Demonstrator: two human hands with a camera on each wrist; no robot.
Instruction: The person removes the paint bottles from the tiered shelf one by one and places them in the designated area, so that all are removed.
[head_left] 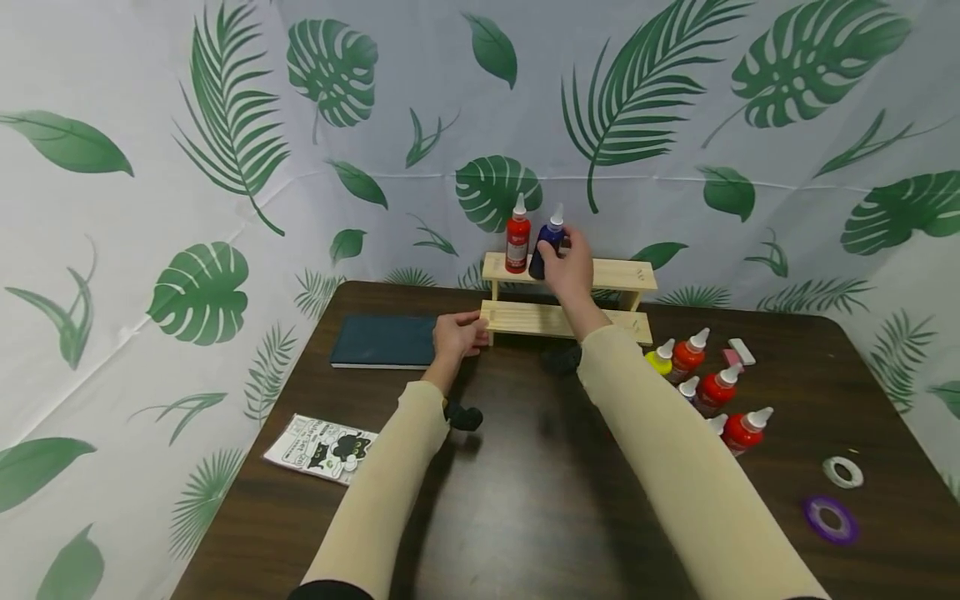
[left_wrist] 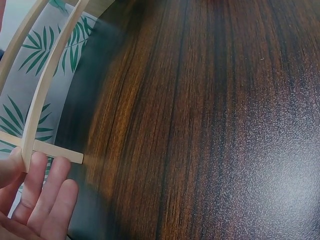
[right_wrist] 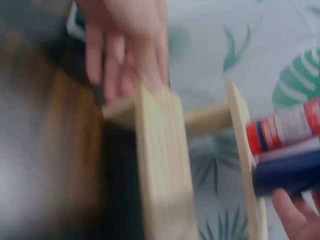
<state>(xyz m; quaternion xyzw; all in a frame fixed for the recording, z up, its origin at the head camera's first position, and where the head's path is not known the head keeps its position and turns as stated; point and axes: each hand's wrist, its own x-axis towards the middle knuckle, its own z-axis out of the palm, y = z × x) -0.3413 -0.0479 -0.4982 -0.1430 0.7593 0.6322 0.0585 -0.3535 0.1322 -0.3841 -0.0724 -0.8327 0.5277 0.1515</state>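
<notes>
A two-tier wooden rack (head_left: pixel 525 318) stands at the back of the table. My left hand (head_left: pixel 456 337) grips the left end of its lower shelf; in the left wrist view the thumb and fingers (left_wrist: pixel 59 175) pinch that board. On the upper shelf, at its left end, a red paint bottle (head_left: pixel 517 242) stands upright. My right hand (head_left: pixel 570 268) holds a dark blue paint bottle (head_left: pixel 546 247) just right of the red one, slightly tilted, its base right at the upper shelf. The right wrist view shows the blue bottle (right_wrist: pixel 285 174) alongside the red bottle (right_wrist: pixel 287 127).
Several red, yellow and other paint bottles (head_left: pixel 718 390) stand right of the rack, partly behind my right sleeve. An eraser (head_left: pixel 741 351) and tape rolls (head_left: pixel 831 520) lie further right. Left are a dark notebook (head_left: pixel 382 340) and a cat-print packet (head_left: pixel 318 448). A leaf-print cloth hangs behind.
</notes>
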